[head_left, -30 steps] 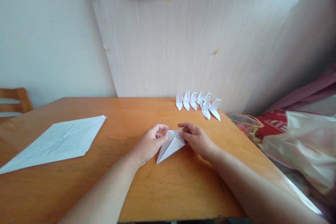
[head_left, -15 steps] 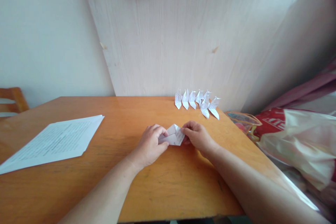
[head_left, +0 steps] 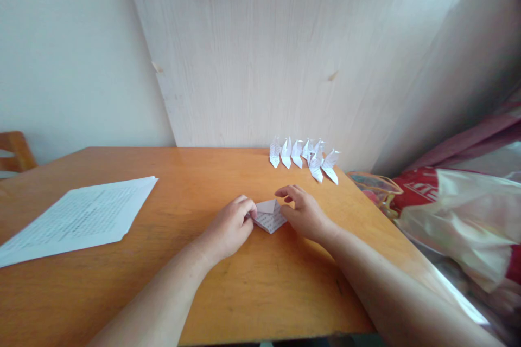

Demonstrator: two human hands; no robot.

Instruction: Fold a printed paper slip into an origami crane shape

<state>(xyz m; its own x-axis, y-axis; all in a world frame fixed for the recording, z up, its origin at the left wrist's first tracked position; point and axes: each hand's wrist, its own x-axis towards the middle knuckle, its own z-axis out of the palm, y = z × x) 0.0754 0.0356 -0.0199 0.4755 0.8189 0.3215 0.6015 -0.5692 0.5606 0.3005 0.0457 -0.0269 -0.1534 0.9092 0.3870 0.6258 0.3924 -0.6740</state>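
Your left hand (head_left: 233,226) pinches the left corner of the folded paper (head_left: 272,221), probably to steady it against the table (head_left: 228,303). Your right hand (head_left: 306,216) holds nothing, its fingers lifted and parted from the thumb beside the paper's right edge; contact there is hard to tell. The paper lies between both hands, its pale flap uncovered. Beyond your right hand, paper figures (head_left: 286,154) stand bunched at the table's far edge, seemingly out of your way; printed sheets (head_left: 79,217) lie well left of your pinch, likely for the same reason. Right of your grip, past the table, sit an orange-rimmed container (head_left: 382,186) and a whitish bag (head_left: 451,222); their contents are unclear.
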